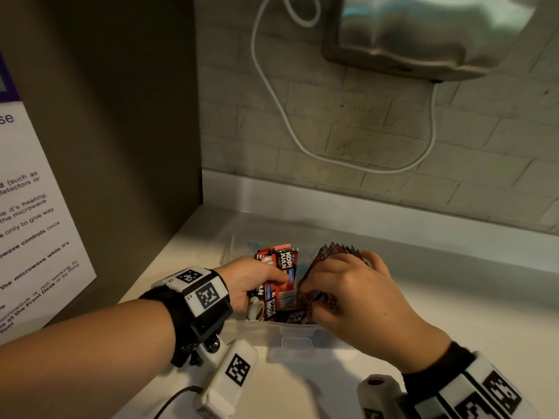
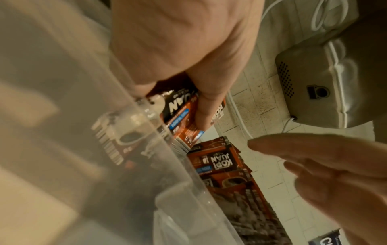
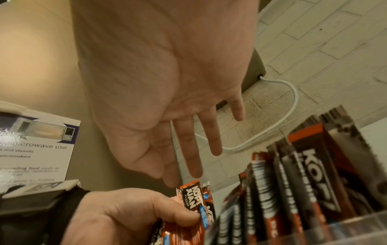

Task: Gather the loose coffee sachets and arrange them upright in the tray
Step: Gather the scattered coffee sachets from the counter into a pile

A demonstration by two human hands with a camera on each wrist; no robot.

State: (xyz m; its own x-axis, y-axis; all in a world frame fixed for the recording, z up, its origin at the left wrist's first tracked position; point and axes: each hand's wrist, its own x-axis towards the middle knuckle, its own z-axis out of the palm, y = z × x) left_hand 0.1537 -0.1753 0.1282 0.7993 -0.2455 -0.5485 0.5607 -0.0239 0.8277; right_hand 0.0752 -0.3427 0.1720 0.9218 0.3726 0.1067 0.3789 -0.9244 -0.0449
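Mid-arranging, by the look of it. At nine o'clock, left hand (image 1: 254, 279) clamped on a bundle of red-and-black foil coffee sachets (image 1: 284, 276) inside the clear plastic tray (image 1: 299, 343). At three o'clock, right hand (image 1: 348, 288), fingers straight, steadying upright row of sachets (image 1: 338, 252). Next, probably: slotting bundle upright alongside.

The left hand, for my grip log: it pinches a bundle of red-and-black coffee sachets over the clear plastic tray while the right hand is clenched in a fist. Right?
Not quite. The left hand does pinch the red-and-black coffee sachets over the clear plastic tray, but the right hand is open, fingers straight, as the right wrist view shows.
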